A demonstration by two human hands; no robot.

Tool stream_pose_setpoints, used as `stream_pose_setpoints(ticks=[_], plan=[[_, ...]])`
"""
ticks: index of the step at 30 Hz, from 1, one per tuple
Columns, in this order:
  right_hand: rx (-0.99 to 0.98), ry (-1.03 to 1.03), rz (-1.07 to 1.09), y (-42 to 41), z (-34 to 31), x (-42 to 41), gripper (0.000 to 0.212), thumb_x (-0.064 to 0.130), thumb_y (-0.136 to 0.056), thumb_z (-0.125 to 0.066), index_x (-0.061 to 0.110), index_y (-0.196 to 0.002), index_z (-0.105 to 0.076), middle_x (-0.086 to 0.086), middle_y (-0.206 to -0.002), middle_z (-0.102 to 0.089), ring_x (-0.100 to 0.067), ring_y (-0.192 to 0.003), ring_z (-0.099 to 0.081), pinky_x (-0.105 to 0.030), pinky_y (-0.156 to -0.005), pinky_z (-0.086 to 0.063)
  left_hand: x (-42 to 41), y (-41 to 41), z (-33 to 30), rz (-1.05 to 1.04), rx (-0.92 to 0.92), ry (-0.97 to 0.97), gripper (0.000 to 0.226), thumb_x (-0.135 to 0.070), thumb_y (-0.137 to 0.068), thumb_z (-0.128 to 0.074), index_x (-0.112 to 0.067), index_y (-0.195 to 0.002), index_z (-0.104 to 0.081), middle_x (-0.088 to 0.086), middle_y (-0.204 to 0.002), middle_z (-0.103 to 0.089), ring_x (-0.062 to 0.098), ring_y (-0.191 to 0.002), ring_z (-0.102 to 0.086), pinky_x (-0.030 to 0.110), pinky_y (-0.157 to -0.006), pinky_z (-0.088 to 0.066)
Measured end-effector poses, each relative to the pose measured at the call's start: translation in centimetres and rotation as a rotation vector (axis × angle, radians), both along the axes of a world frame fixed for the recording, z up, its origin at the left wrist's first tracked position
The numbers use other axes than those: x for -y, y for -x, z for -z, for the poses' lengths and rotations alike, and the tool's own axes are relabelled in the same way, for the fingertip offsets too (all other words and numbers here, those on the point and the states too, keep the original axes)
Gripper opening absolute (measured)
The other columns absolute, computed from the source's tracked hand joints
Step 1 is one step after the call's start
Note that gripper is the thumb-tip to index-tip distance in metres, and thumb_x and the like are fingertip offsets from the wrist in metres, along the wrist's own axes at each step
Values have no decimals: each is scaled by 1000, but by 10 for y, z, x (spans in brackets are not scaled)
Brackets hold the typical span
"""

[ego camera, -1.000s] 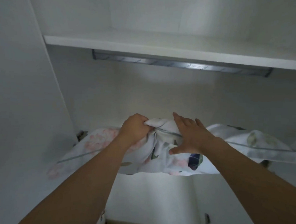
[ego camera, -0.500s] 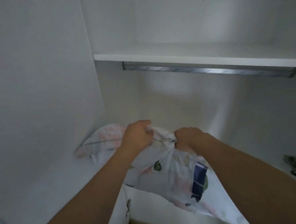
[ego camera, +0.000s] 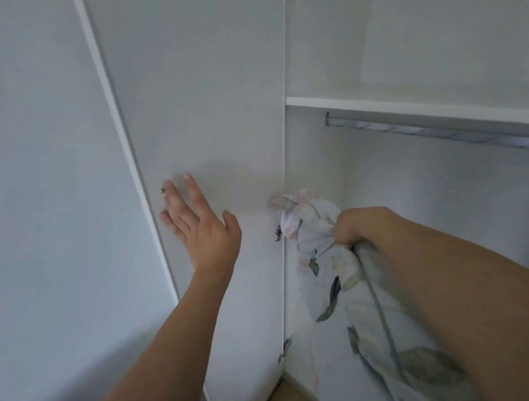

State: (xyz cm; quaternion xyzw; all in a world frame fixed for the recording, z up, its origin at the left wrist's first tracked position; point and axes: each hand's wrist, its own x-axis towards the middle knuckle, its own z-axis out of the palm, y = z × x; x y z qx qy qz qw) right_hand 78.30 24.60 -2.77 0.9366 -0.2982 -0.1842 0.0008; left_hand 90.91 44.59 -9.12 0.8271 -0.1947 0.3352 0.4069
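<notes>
Letting go of the floral cloth (ego camera: 342,301), the left hand (ego camera: 204,230) has swung out to the open wardrobe door (ego camera: 201,103). Its fingers (ego camera: 192,191) are now straight and spread, with nothing in them, and they lie close to the door's free edge beside a small metal stud (ego camera: 162,190). Whether the palm actually presses on the panel cannot be told. Half a second ago both hands bunched the cloth together in front of the person; now only the right hand (ego camera: 356,226) has it, fingers clenched round a gathered fold. The cloth sits inside the wardrobe opening, below the shelf (ego camera: 417,109) and the hanging rail (ego camera: 447,134). Its top bunch rises just beside the upper hinge (ego camera: 277,233), and the rest trails down under the right forearm toward the bottom of the view. The view has also turned left, so the door fills the middle. This looks like a handover to one-handed carrying, which frees the left hand to steady or swing the door. The loose length hangs near the hinge side and the lower hinge (ego camera: 283,353), so it could catch there if the door moves before the cloth is drawn clear.
</notes>
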Motion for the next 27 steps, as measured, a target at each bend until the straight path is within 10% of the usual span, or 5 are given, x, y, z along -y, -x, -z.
stream_pose_setpoints(ticks=[4,9,16,20,27], plan=[[-33,45,-48,-2,-8,-15,40,18,-85,-56,2,-122,-56,-17,-128,-56,-29,-102,-57,-34,-86,-46,-17,6,0,-94,34,112,88,-16,-81,-56,-8,-154,-8,23,-159,0,41,-147,2,59,-117,-4],[63,-10,11,10,-10,-26,41,17,-90,-56,2,-128,-51,-16,-129,-55,-23,-85,-53,-24,-46,-36,-29,1,-11,-23,-264,509,79,-15,-90,-53,-9,-154,-7,23,-155,-22,39,-138,-27,49,-114,-25],[189,-195,110,41,16,-2,22,17,-87,-55,12,-107,-63,-8,-98,-59,-32,-112,-59,-35,-79,-45,-24,37,-12,-133,-236,557,40,-36,-94,-40,-6,-118,-51,13,-109,-59,36,-100,-54,48,-90,-43],[96,-191,165,59,25,6,39,16,-93,-49,2,-129,-51,-16,-133,-52,-31,-122,-51,-35,-93,-43,-10,84,6,162,-101,483,20,-40,-89,-51,-30,-78,-37,-8,-69,-41,19,-62,-44,37,-60,-42],[36,-241,333,120,37,50,46,25,-96,-46,3,-137,-42,-15,-143,-43,-29,-126,-47,-36,-100,-40,87,134,10,568,270,270,46,-24,-81,-72,-8,-116,-47,17,-121,-49,31,-114,-51,44,-95,-45]])
